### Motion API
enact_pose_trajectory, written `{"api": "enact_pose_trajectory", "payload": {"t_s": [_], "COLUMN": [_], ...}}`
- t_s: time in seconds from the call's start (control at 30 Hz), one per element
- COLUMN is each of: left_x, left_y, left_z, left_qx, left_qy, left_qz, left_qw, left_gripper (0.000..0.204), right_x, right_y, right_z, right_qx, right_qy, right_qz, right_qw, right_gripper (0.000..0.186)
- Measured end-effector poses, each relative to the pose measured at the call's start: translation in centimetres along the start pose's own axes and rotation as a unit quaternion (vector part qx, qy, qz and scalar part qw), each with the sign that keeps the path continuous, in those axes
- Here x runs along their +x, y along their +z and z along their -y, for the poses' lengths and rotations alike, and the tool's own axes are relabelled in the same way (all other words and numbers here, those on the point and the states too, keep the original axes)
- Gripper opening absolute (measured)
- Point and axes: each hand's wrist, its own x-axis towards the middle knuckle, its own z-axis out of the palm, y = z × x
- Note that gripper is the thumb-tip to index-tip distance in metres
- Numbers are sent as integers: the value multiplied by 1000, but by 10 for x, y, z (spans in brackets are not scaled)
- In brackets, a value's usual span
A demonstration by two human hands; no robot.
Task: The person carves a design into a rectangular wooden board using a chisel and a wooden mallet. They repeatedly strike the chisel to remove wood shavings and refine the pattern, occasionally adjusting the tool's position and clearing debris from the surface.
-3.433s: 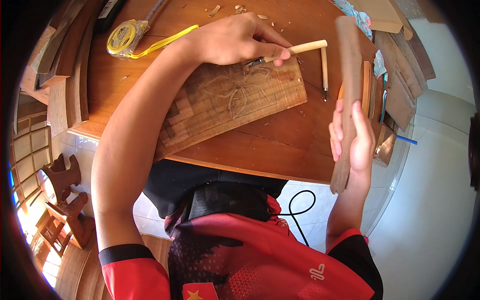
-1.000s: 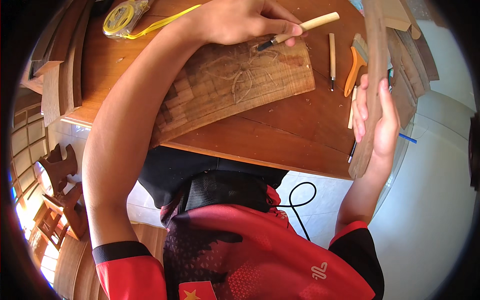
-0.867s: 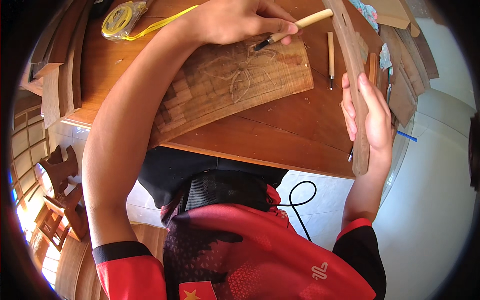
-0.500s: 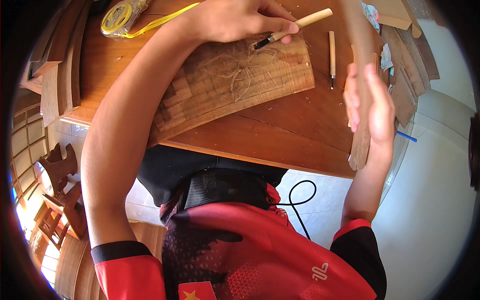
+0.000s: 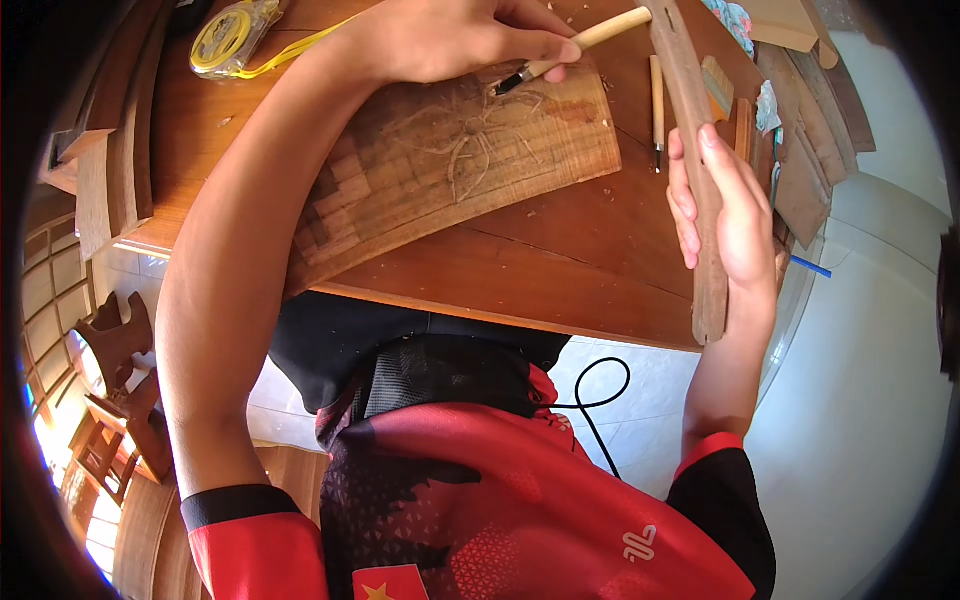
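Note:
A wooden board [image 5: 385,205] with a flower shape carved into its face lies aslant on the table. My left hand [image 5: 450,42], closed, pinches a wood-carving chisel [image 5: 612,28] with a pale round handle. Its dark blade tip rests at the carved lines, and the handle slants up to the right. My right hand [image 5: 738,210] is closed around a long flat wooden stick [image 5: 690,90]. The stick's upper part meets or nearly meets the chisel's handle end; I cannot tell if they touch. A second carving chisel [image 5: 657,100] lies right of the board.
On the brown table [image 5: 560,265] a yellow tape measure [image 5: 222,42] sits at the far left. Curved wood pieces [image 5: 130,150] stand at the left edge, and flat boards [image 5: 800,160] are piled at the right. A blue stick [image 5: 811,267] juts out there. Small shavings are scattered about.
The wooden stick, blurred before, has swung left with my right hand, bringing its upper part to the chisel's handle end. The chisel stays in my left hand; the whole view has shifted slightly.

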Motion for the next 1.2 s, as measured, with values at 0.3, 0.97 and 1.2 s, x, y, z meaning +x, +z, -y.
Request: {"api": "enact_pose_trajectory", "payload": {"t_s": [0.3,0.97,1.2], "left_x": [4,1,4], "left_y": [4,8,9], "left_z": [10,5,-3], "left_qx": [-75,-17,-56], "left_qy": [50,57,49], "left_qz": [37,-5,-64], "left_qw": [995,998,995], "left_gripper": [30,30,26], "right_x": [-23,-33,-28], "right_y": [4,28,21], "right_z": [-14,-37,-23], "right_qx": [167,118,83], "right_qy": [-74,-43,-59], "right_qz": [-60,-50,-61], "right_qw": [981,991,993], "right_gripper": [49,50,49]}}
